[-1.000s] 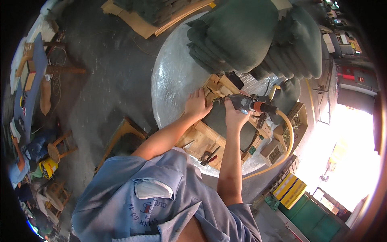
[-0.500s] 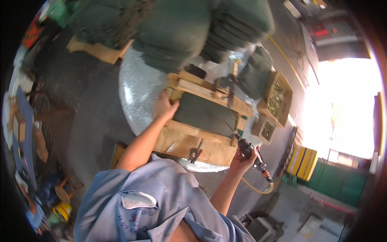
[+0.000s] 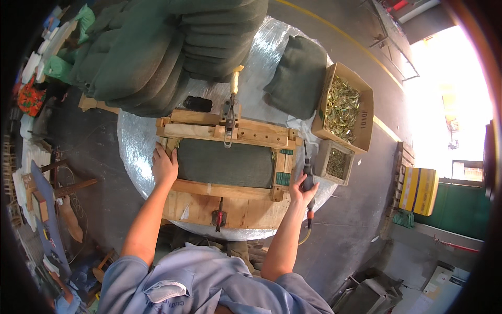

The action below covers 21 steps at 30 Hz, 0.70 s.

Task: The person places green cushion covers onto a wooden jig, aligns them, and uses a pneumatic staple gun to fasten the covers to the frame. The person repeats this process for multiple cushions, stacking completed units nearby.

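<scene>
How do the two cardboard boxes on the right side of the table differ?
The big box is larger, lies farther from the person, and holds shiny brass-coloured metal pieces. The small box sits nearer the right hand, and its contents look darker and finer. The big box juts past the table edge more than the small one. Both are open-topped and brown.

Your left hand (image 3: 165, 165) lies flat and palm-down, fingers together and pointing away from you, with the forearm running bare and nearly straight back toward your left shoulder. Your right hand (image 3: 301, 187) is curled in a closed grip, thumb side up, wrist bent slightly inward. That forearm rises steeply from the elbow. Both arms are extended, hands well apart.
</scene>
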Each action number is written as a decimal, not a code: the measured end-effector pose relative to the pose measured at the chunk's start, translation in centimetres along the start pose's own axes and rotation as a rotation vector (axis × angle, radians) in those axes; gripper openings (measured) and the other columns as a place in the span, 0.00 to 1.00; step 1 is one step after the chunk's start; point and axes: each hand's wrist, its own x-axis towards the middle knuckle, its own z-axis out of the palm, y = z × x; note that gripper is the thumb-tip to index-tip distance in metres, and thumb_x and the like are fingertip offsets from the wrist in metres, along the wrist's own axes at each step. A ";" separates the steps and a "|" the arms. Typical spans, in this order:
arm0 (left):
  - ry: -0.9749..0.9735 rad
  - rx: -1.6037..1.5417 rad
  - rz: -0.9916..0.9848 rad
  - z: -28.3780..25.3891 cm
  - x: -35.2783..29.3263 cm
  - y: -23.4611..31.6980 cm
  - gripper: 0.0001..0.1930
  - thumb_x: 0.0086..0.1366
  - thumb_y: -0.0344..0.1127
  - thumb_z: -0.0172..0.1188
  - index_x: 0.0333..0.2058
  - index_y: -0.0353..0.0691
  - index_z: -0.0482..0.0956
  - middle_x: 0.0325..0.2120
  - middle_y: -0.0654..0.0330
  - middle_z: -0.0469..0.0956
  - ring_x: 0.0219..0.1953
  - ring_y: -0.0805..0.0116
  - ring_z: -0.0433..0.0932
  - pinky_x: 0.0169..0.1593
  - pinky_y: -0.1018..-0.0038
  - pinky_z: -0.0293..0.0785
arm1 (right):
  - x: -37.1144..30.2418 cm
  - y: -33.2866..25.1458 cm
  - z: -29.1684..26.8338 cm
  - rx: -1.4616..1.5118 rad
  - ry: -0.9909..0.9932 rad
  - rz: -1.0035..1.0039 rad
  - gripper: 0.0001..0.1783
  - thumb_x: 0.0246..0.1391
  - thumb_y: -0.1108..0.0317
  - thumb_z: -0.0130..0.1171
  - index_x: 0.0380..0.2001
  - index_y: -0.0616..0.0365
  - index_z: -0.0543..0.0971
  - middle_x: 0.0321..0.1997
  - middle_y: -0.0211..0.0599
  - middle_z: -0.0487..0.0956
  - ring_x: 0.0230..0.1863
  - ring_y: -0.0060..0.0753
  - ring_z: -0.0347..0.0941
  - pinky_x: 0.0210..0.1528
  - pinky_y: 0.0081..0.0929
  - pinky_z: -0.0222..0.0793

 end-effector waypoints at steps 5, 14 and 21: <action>0.029 -0.022 -0.013 0.4 -0.3 -0.1 0.42 0.76 0.54 0.59 0.74 0.29 0.56 0.61 0.32 0.73 0.58 0.30 0.77 0.57 0.46 0.80 | 1.8 0.4 0.5 -0.204 -0.027 0.053 0.31 0.70 0.55 0.65 0.62 0.72 0.75 0.61 0.57 0.81 0.63 0.56 0.81 0.56 0.36 0.91; 0.009 0.000 -0.082 -0.3 -0.7 1.2 0.42 0.75 0.56 0.59 0.74 0.31 0.57 0.58 0.37 0.75 0.54 0.35 0.80 0.52 0.47 0.84 | -12.1 6.9 5.2 -0.907 -0.171 -0.104 0.26 0.69 0.58 0.64 0.63 0.59 0.76 0.57 0.37 0.80 0.49 0.39 0.82 0.48 0.33 0.84; -0.067 0.020 -0.138 0.2 -0.5 1.8 0.41 0.75 0.57 0.58 0.74 0.31 0.59 0.58 0.35 0.76 0.57 0.34 0.79 0.55 0.46 0.81 | -39.3 22.1 18.7 -1.482 -1.997 -0.149 0.10 0.62 0.72 0.64 0.46 0.58 0.82 0.41 0.37 0.82 0.40 0.37 0.84 0.45 0.34 0.82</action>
